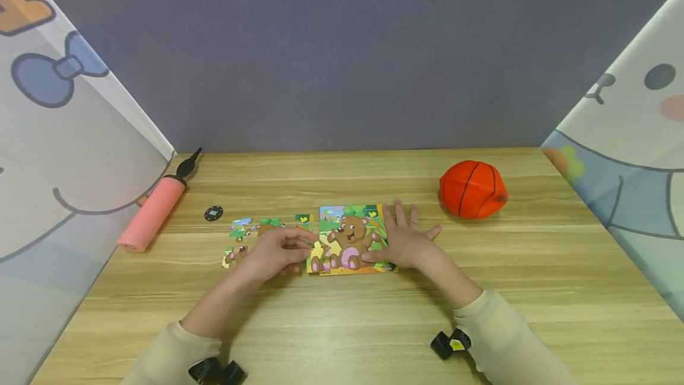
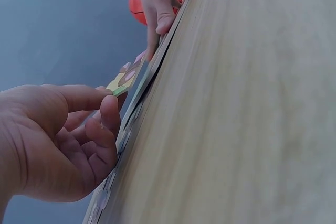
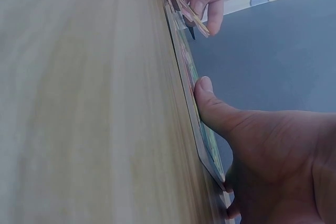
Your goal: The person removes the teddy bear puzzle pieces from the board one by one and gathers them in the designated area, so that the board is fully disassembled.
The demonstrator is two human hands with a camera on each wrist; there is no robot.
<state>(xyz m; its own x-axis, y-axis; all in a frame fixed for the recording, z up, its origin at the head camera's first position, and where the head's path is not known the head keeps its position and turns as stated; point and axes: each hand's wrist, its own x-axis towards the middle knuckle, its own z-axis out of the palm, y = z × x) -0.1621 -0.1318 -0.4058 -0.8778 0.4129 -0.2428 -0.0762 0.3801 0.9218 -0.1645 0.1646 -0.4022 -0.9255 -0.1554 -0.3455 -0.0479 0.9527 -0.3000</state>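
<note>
- Left hand [image 1: 275,251]: pinching a puzzle piece [image 1: 317,261] (tilted, per wrist views).
- Right hand [image 1: 405,242]: fingers spread straight, resting on right side of bear puzzle [image 1: 352,239].
- Bear puzzle: between both hands.
- Loose pieces [image 1: 240,226]: beyond left hand.
- Red ball [image 1: 471,190]: right of right hand.

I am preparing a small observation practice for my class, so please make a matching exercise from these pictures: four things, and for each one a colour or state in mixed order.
1. left hand
2. ball
3. right hand
4. pump

A. red with dark lines
B. fingers spread, touching the bear picture
C. mainly pink, with a black end
D. pinches a puzzle piece

Right pairs: 1-D, 2-A, 3-B, 4-C
</note>
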